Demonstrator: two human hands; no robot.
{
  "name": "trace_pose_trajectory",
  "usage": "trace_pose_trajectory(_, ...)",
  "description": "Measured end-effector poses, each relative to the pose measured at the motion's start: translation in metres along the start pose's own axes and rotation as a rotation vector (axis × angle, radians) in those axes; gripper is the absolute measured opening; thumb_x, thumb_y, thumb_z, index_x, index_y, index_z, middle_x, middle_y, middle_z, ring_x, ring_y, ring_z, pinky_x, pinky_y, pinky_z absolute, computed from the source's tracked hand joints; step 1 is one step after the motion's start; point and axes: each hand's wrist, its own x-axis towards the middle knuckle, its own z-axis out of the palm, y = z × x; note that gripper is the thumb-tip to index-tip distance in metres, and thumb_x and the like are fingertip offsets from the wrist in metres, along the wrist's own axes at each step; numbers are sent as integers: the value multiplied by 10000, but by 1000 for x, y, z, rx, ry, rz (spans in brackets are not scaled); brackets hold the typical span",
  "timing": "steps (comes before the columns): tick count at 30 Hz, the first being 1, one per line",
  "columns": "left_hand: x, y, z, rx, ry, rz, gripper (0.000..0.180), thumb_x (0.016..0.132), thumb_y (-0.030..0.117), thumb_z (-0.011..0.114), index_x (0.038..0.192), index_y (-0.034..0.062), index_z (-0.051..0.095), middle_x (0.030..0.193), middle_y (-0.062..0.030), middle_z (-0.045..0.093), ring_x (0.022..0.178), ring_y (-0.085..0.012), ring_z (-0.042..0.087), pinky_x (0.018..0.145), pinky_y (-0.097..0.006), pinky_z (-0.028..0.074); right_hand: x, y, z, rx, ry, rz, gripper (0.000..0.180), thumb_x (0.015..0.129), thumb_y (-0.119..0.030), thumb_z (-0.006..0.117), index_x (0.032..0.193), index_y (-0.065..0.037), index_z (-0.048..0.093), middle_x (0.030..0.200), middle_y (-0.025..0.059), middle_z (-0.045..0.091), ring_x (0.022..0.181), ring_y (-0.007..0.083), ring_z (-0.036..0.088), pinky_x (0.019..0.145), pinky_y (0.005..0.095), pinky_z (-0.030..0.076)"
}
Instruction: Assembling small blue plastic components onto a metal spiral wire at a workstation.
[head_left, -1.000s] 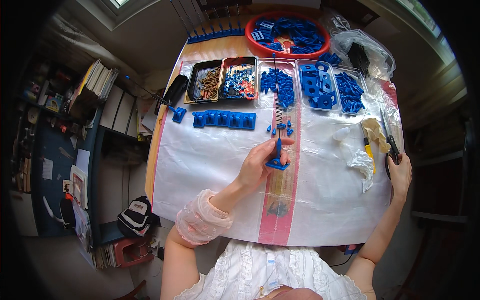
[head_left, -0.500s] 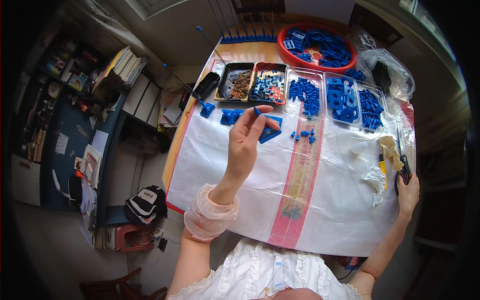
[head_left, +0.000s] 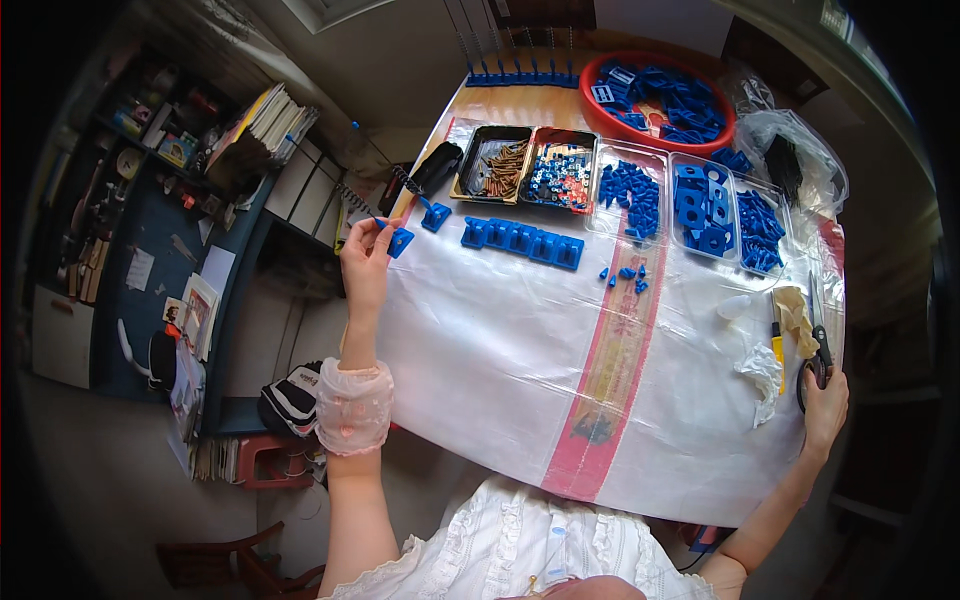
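Note:
My left hand (head_left: 365, 262) is stretched to the table's left edge, its fingers pinched on a small blue plastic piece (head_left: 400, 241) with a thin rod sticking out of it. A second such piece (head_left: 435, 216) lies just beyond it, and a row of joined blue pieces (head_left: 522, 240) lies further right. At the table's right edge, my right hand (head_left: 825, 405) grips the black handles of a pair of scissors (head_left: 815, 350).
A clear plastic sheet with a red strip (head_left: 610, 370) covers the table. At the back stand a tray of brown screws (head_left: 495, 165), a tray of small parts (head_left: 560, 170), clear trays of blue parts (head_left: 700, 205) and a red basin (head_left: 660, 100). White gloves (head_left: 760, 365) lie near the scissors.
My left hand has carried the blue piece from the middle of the table out to its far left edge. My right hand has stayed by the scissors.

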Motion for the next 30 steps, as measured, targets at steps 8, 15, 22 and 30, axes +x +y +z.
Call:
trace_pose_trajectory(8, 17, -44, 13, 175, 31, 20, 152, 916, 91, 694, 1014, -19, 661, 888, -39, 701, 799, -86, 645, 746, -231, 524, 3, 4, 6, 12, -20, 18, 355, 872, -205, 714, 1165, -33, 615, 1053, 164, 676, 979, 358, 656, 839, 451, 491)
trace_pose_trajectory(15, 12, -54, 17, 145, 22, 13, 149, 893, 45, 701, 1021, -20, 660, 908, -41, 705, 826, -88, 657, 770, -231, 531, -1, -1, 2, 7, -17, 3, 354, 865, -196, 719, 1127, 15, 611, 1063, 188, 666, 997, 363, 649, 850, 438, 493)
trace_pose_trajectory(22, 10, -60, 13, 188, 9, 32, 256, 860, 32, 732, 1105, -15, 675, 956, -53, 700, 822, -104, 657, 758, -232, 536, -1, 1, 6, -4, -2, -13, 370, 869, -195, 713, 1145, 21, 594, 1098, 189, 654, 1014, 363, 643, 862, 440, 492)
trace_pose_trajectory(30, 10, -59, 15, 232, 34, 58, 218, 840, 78, 770, 1025, -16, 702, 888, -26, 657, 726, -83, 606, 676, -234, 516, -2, 2, 7, -33, -3, -19, 377, 874, -200, 709, 1156, 17, 585, 1090, 183, 647, 1017, 361, 639, 864, 444, 489)
